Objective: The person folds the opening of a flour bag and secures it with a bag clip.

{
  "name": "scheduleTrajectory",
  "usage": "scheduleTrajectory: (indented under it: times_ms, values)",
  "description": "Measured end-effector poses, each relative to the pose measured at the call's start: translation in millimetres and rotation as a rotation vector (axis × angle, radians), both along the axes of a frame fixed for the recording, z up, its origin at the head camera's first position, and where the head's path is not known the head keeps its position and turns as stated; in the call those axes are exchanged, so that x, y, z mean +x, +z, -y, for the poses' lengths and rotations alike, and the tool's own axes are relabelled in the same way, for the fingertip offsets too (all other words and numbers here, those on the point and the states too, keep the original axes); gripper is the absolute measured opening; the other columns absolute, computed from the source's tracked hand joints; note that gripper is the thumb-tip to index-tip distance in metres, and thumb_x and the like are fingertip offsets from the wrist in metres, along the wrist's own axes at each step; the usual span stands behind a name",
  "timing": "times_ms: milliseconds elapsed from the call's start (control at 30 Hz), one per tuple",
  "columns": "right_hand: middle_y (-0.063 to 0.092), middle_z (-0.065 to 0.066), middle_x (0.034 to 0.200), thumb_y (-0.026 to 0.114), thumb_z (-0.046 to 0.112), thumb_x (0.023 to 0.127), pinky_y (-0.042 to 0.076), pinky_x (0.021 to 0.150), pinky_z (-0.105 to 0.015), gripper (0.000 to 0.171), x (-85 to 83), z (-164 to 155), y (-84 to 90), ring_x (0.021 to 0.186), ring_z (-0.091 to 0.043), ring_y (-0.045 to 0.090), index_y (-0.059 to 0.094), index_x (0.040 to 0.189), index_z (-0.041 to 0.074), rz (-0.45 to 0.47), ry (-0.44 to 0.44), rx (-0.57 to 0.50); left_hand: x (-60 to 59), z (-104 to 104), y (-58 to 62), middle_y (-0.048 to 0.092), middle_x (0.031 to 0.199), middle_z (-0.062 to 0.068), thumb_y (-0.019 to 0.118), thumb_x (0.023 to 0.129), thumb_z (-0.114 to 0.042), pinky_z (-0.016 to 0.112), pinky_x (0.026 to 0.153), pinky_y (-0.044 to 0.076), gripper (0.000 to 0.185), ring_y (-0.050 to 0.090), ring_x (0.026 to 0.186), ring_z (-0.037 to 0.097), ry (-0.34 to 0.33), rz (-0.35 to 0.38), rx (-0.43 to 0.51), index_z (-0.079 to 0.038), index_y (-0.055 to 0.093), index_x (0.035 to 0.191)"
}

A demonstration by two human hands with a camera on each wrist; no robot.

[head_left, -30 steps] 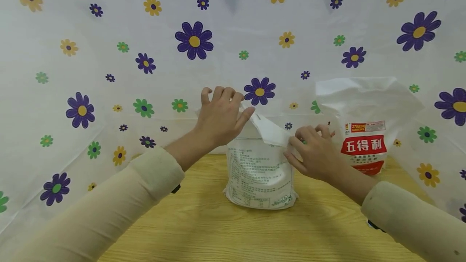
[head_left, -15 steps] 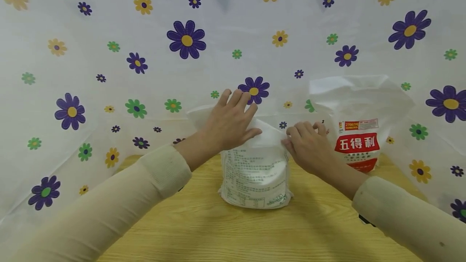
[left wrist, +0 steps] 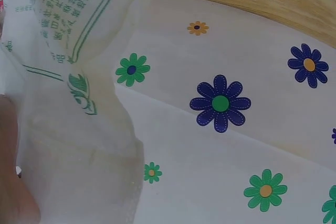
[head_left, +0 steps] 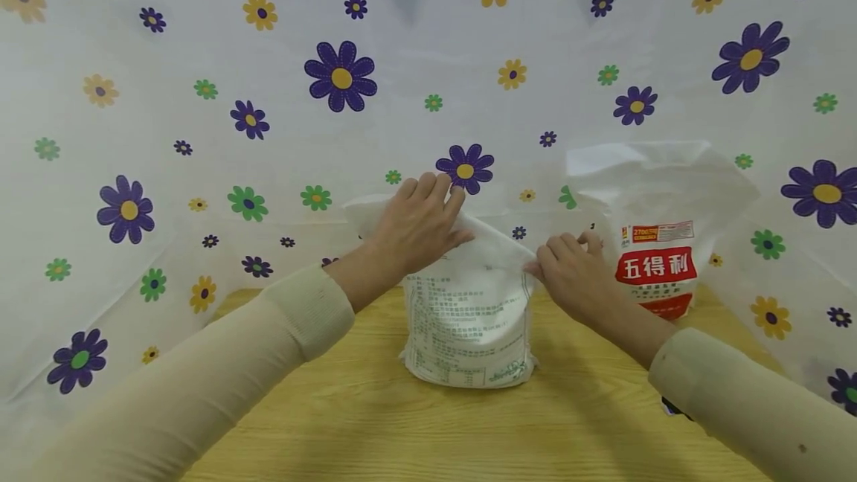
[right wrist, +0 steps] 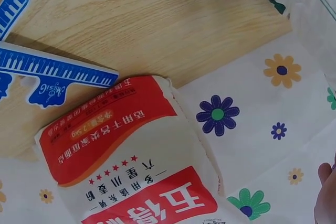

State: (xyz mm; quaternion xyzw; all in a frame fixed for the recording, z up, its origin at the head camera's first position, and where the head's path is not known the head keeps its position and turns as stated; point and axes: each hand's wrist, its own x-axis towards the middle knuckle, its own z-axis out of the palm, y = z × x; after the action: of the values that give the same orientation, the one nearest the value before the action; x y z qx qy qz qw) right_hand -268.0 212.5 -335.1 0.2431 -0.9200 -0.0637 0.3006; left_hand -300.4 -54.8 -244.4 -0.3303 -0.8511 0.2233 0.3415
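A white flour bag point(head_left: 469, 326) with green print stands upright on the wooden table, its limp top drawn up. My left hand point(head_left: 418, 225) holds the bag's top edge, fingers over the far side and thumb in front. At the bag's upper right corner, my right hand point(head_left: 572, 270) pinches the edge between thumb and fingers. The left wrist view shows the bag's translucent upper part point(left wrist: 84, 145) close up, with part of the left hand point(left wrist: 13, 182) at the left border. Only a sliver of the right hand point(right wrist: 326, 195) appears in the right wrist view.
Behind my right hand stands a second flour bag point(head_left: 659, 266) with a red label and a loose white top. Blue clips point(right wrist: 58, 72) with piano-key print lie on the table point(head_left: 375, 430) near it. A flower-patterned sheet point(head_left: 221, 58) hangs at the back.
The top edge was folded down toward the front; now it stands raised and stretched between my hands. The head view has shifted slightly.
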Motion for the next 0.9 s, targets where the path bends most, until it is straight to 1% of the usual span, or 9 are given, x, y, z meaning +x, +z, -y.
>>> scheduleTrajectory:
  times_ms: [167, 300, 400, 533, 633, 700, 767, 833, 900]
  values:
    - [0.055, -0.007, 0.089, 0.058, 0.038, 0.1, 0.033, 0.092, -0.053, 0.029, 0.1, -7, 1.1, 0.091, -0.03, 0.053, 0.056, 0.091, 0.01, -0.008, 0.012, -0.013, -3.3, 1, -5.6, 0.056, 0.109, 0.009, 0.043, 0.1, -0.061, 0.035, 0.08, 0.041, 0.057, 0.047, 0.096, 0.025, -0.01, -0.044, -0.001, -0.009, 0.057, 0.118]
    - [0.056, -0.008, 0.089, 0.056, 0.038, 0.099, 0.034, 0.091, -0.052, 0.028, 1.4, -16, 2.6, 0.092, -0.031, 0.053, 0.056, 0.091, 0.011, -0.015, 0.023, -0.021, -3.1, 1, -6.7, 0.055, 0.11, 0.009, 0.044, 0.1, -0.06, 0.035, 0.081, 0.039, 0.055, 0.047, 0.097, 0.026, -0.022, -0.052, 0.001, -0.01, 0.058, 0.116]
    - [0.06, -0.012, 0.093, 0.057, 0.036, 0.098, 0.037, 0.092, -0.052, 0.028, 3.5, -26, 3.2, 0.098, -0.034, 0.055, 0.058, 0.093, 0.008, 0.002, 0.019, -0.048, -2.3, 1, -6.5, 0.054, 0.111, 0.01, 0.047, 0.098, -0.061, 0.036, 0.081, 0.037, 0.054, 0.046, 0.099, 0.026, -0.039, -0.045, 0.013, -0.012, 0.059, 0.116]
    - [0.064, -0.015, 0.1, 0.055, 0.033, 0.1, 0.04, 0.094, -0.056, 0.028, 6.9, -38, 3.8, 0.105, -0.038, 0.058, 0.061, 0.098, 0.006, 0.029, -0.029, -0.05, -0.8, 0, -3.9, 0.052, 0.114, 0.01, 0.052, 0.096, -0.061, 0.038, 0.082, 0.033, 0.052, 0.042, 0.1, 0.027, -0.055, -0.053, 0.035, -0.014, 0.059, 0.115]
    - [0.063, -0.014, 0.093, 0.053, 0.033, 0.1, 0.043, 0.089, -0.054, 0.027, 9.4, -44, 1.0, 0.097, -0.036, 0.058, 0.06, 0.095, 0.007, 0.043, -0.074, -0.016, 1.8, 0, -2.4, 0.05, 0.114, 0.009, 0.053, 0.095, -0.061, 0.039, 0.083, 0.03, 0.05, 0.04, 0.1, 0.026, -0.051, -0.064, 0.042, -0.016, 0.059, 0.115]
    - [0.063, -0.013, 0.089, 0.055, 0.033, 0.1, 0.048, 0.083, -0.049, 0.028, 14.3, -49, -5.5, 0.088, -0.032, 0.059, 0.059, 0.093, 0.007, 0.081, -0.098, 0.017, 5.4, 0, -7.2, 0.05, 0.113, 0.008, 0.053, 0.096, -0.061, 0.038, 0.083, 0.029, 0.049, 0.04, 0.099, 0.025, -0.057, -0.038, 0.038, -0.016, 0.059, 0.115]
    - [0.062, -0.01, 0.082, 0.057, 0.034, 0.099, 0.052, 0.074, -0.044, 0.028, 18.8, -54, -13.1, 0.078, -0.028, 0.058, 0.06, 0.093, 0.006, 0.148, -0.135, 0.051, 8.1, -1, -13.5, 0.05, 0.112, 0.007, 0.052, 0.096, -0.06, 0.039, 0.083, 0.029, 0.049, 0.04, 0.098, 0.025, -0.066, -0.013, 0.037, -0.016, 0.059, 0.115]
    - [0.062, -0.009, 0.079, 0.059, 0.034, 0.098, 0.054, 0.066, -0.041, 0.029, 21.6, -57, -19.4, 0.07, -0.024, 0.058, 0.062, 0.094, 0.005, 0.249, -0.183, 0.071, 9.4, -1, -18.4, 0.05, 0.11, 0.007, 0.053, 0.096, -0.06, 0.039, 0.083, 0.028, 0.048, 0.04, 0.097, 0.025, -0.076, -0.002, 0.034, -0.016, 0.059, 0.113]
    - [0.061, -0.008, 0.075, 0.061, 0.033, 0.097, 0.055, 0.061, -0.041, 0.029, 19.3, -61, -21.8, 0.065, -0.022, 0.056, 0.063, 0.096, 0.004, 0.35, -0.246, 0.074, 7.9, 0, -18.1, 0.05, 0.11, 0.007, 0.054, 0.095, -0.06, 0.04, 0.084, 0.028, 0.047, 0.04, 0.097, 0.025, -0.079, -0.021, 0.043, -0.016, 0.06, 0.113]
